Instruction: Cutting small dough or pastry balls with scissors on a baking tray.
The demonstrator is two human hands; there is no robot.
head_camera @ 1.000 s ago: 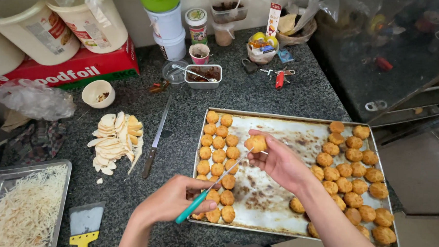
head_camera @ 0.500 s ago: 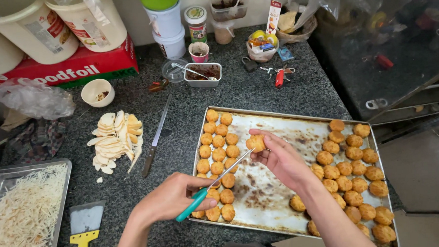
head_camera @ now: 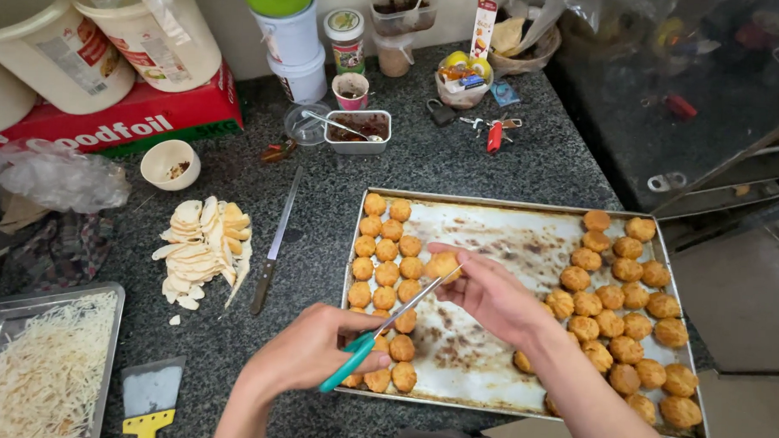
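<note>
- Holding a small golden pastry puff in the right hand, the person keeps it just above the left-centre of the baking tray; the fingers are curled closed around its right side, thumb on top.
- Left hand is closed on the green handles of a pair of scissors, whose slim blades slant up and right so that the tips touch or sit just under the puff; whether the blades are parted is too fine to tell.
- By its look the puff is light, with a thin crisp shell, probably hollow and easily crushed, so I judge a loose pinch at its sides, away from the blade tips, suits it best.
- On the tray, a block of puffs lies along the left edge, and a larger group fills the right side; the middle shows bare, browned metal.
- Left of the tray on the dark stone desk lie a long knife and a heap of pale slices.
- At the near left corner sits a metal tray of pale shreds, with a yellow-handled scraper just beside it.
</note>
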